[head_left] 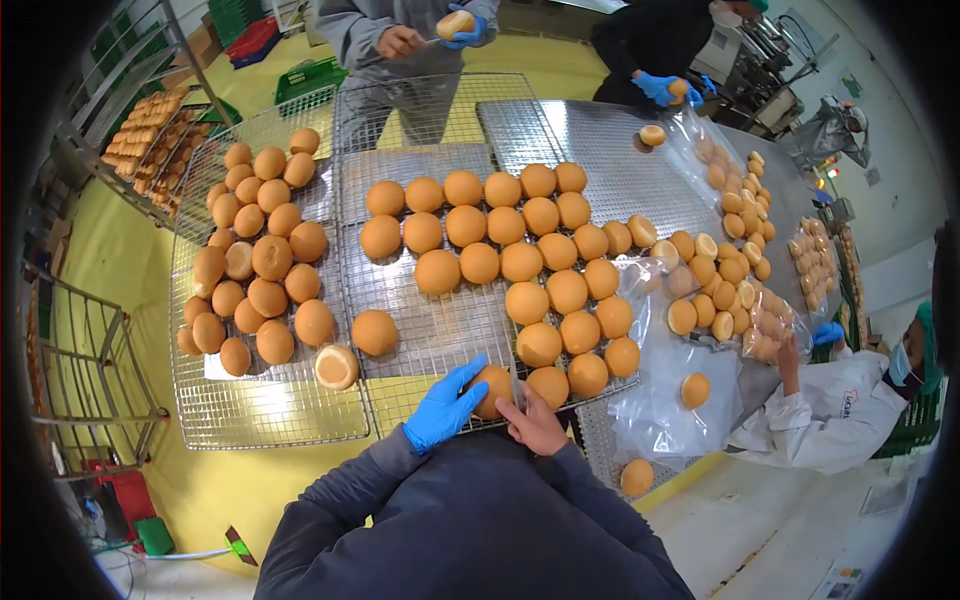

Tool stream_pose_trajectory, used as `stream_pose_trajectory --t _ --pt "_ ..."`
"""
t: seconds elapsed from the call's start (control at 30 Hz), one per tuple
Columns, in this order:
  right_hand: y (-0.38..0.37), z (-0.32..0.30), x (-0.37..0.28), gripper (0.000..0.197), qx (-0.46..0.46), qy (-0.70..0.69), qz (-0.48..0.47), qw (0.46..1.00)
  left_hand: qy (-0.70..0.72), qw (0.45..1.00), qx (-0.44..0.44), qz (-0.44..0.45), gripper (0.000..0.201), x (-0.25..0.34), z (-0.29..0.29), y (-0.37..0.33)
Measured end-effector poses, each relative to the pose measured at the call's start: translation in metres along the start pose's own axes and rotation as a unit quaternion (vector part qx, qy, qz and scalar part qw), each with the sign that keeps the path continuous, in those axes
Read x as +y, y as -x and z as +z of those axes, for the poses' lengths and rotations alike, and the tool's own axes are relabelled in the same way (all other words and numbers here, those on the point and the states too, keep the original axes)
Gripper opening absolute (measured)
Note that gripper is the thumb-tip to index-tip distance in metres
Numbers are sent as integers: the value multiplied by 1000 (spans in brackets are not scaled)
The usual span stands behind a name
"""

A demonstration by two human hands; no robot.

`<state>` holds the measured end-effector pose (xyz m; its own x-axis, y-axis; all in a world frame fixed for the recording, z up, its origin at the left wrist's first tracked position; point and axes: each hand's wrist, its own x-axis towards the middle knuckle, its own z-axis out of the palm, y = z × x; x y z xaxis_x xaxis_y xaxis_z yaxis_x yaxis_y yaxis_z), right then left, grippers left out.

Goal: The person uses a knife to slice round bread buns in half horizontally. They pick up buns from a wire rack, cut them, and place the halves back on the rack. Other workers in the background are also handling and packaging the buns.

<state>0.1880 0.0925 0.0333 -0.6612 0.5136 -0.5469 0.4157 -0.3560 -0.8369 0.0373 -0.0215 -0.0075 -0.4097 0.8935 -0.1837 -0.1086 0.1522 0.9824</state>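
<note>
My left hand (445, 405), in a blue glove, is closed around the side of a round golden-brown bun (491, 391) at the near edge of the wire rack (420, 335). Bare and pinched together, my right hand (535, 421) holds a knife (515, 378), its thin blade upright against the bun's right side. Whether the blade cuts into the crust cannot be made out. Rows of similar buns (521, 261) lie just beyond both hands. A single bun (375, 332) sits farther left, beside one lying pale side up (336, 368).
Loosely spread buns cover the left rack (275, 415). Across from me a person (385, 50) holds a bun and a knife. At right, a metal table (610, 130) bears piled buns and plastic bags (665, 400), with another person (830, 400) there. A wheeled rack (90, 360) stands left.
</note>
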Motion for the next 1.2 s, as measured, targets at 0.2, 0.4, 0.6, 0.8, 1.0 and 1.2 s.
stream_pose_trajectory --t 0.2,0.4,0.6,0.8,1.0,1.2 --pt "0 -78 -1 33 36 -106 71 991 -19 985 -137 -106 46 29 14 -35" --pt "41 -143 -70 40 255 -299 -280 876 -344 879 -67 323 40 47 40 -146" --pt "40 -97 21 14 180 -239 -156 941 -483 791 -149 344 48 2 30 -175" --pt "30 -40 54 21 92 -219 -34 971 -539 787 -166 250 64 16 -15 -122" --pt "14 -50 -1 20 137 -118 -122 976 -54 993 -97 46 73 2 -39 -95" --pt "-3 -53 -7 20 229 108 -228 940 512 853 -72 -74 60 49 -21 -37"
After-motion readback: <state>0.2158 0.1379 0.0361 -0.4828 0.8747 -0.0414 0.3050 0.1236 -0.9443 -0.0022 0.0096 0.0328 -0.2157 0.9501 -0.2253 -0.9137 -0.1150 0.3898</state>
